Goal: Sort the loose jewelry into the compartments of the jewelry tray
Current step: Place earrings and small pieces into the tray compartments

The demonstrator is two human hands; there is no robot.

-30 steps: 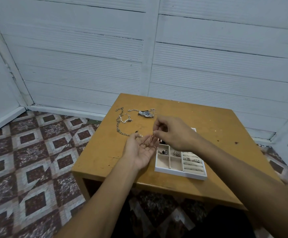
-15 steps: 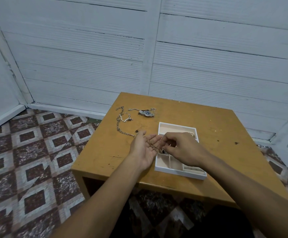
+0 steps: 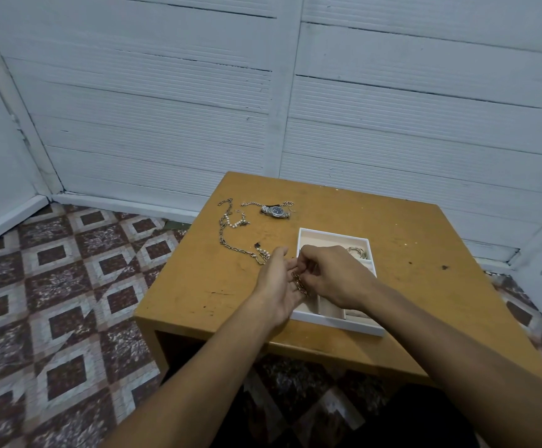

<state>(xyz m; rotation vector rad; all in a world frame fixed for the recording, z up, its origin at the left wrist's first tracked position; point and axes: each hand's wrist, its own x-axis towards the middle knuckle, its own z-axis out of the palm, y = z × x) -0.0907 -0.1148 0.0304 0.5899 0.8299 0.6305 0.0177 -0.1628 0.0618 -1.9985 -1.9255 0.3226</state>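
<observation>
A worn wooden table (image 3: 408, 227) fills the middle of the view. A white jewelry tray (image 3: 337, 323) sits on its near half, mostly covered by the two hands that meet over its left edge.

The left hand (image 3: 276, 287) is turned palm toward the right, its fingers nearly straight and relaxed, only loosely together. The right hand (image 3: 339, 278) reaches in from the right, over the tray's middle compartments, with its fingers curled down.

A long chain necklace (image 3: 226, 242) trails across the table to the left of the tray, its near end close to the left thumb. A wristwatch (image 3: 276, 211) lies farther back, and a short pearl strand (image 3: 233, 224) sits beside the necklace. Some silver bangles (image 3: 357, 252) rest in the tray's far right compartment.

A gold link chain (image 3: 299, 283) hangs between the two hands, draped against the left palm and fingers. The right hand's fingertips (image 3: 305, 265) are pinched together on its upper end, just above the tray's left wall.
</observation>
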